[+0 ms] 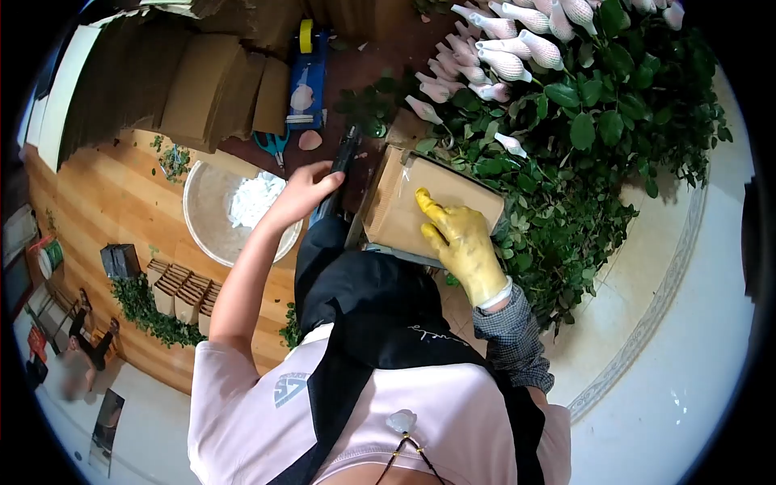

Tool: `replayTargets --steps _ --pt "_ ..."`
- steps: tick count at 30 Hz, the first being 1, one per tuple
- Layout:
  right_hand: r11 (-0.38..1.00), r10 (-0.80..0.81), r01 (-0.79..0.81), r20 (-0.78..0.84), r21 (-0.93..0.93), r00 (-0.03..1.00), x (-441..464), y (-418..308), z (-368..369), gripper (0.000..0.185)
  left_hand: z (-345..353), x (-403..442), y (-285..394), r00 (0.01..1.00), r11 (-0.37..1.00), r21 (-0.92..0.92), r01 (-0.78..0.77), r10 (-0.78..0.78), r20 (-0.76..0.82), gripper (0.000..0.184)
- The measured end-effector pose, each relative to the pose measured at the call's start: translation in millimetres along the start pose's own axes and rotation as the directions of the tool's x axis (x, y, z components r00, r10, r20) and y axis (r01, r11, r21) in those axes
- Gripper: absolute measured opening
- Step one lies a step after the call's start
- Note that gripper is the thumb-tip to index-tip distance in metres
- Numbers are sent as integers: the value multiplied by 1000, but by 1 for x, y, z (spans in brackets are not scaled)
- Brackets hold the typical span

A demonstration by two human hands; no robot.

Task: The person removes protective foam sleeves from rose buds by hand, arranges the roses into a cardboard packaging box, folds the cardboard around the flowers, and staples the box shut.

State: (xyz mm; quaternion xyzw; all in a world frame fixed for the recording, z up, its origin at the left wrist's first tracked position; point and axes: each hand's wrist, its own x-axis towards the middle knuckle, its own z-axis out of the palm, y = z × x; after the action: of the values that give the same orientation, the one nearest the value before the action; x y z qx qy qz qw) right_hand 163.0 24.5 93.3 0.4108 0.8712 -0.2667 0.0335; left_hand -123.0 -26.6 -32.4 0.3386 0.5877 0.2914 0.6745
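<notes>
My bare left hand (311, 192) curls its fingers around a long black stapler-like tool (347, 153), just left of a brown cardboard sheet (400, 214). That sheet lies in front of my lap, with a grey edge showing beneath it. On its right side rests my right hand (465, 246) in a yellow rubber glove, index finger and thumb stretched out over the cardboard and the other fingers partly hidden. A small strip of clear tape shows near the sheet's top left. Behind and right of it is a heap of leafy flower stems (558, 178) with pale netted buds (505, 63).
Left of my arm stands a round bin (202, 230) with white pieces inside. Teal scissors (273, 145), a blue tape dispenser (307, 89) and cardboard stacks (198, 85) sit at the back left. Wrapped bundles (174, 295) lie on the wooden floor; another person is at far left.
</notes>
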Motion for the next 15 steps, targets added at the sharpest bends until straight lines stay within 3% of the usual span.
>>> replayTargets --steps 2,4,5,6,8,9,10,12,13,14,15 --pt "1000 23 -23 6 13 1000 0 0 1 50 20 -37 35 994 941 -334 -54 84 77 65" --pt "999 46 -46 10 28 999 0 -1 2 51 45 -54 37 971 971 -60 -231 227 -68 79" --pt "999 47 -47 6 21 999 0 -2 1 51 55 -56 32 935 930 267 -252 306 -181 89" --pt "999 47 -47 0 12 999 1 -2 1 50 63 -63 32 873 756 618 -214 433 -227 91" --pt "999 32 -32 -16 22 999 -2 2 4 50 65 -74 31 814 306 944 -127 576 -77 90" --pt "999 15 -14 -35 32 999 -2 4 5 50 65 -77 20 854 389 906 -170 517 -62 85" --pt "999 20 -19 -40 32 999 -3 3 6 50 58 -79 21 853 384 906 -176 519 -54 85" --pt "999 18 -16 -53 33 998 -4 3 7 51 46 -81 26 971 796 556 -240 197 138 77" --pt "1000 13 -12 -50 25 999 -5 3 7 51 49 -72 12 958 793 544 -273 277 77 63" --pt "1000 19 -18 -47 15 999 -6 3 8 53 55 -64 11 993 740 667 -83 119 -8 54" --pt "1000 22 -22 -48 2 999 -5 4 8 54 58 -60 0 991 695 717 -60 128 -41 49"
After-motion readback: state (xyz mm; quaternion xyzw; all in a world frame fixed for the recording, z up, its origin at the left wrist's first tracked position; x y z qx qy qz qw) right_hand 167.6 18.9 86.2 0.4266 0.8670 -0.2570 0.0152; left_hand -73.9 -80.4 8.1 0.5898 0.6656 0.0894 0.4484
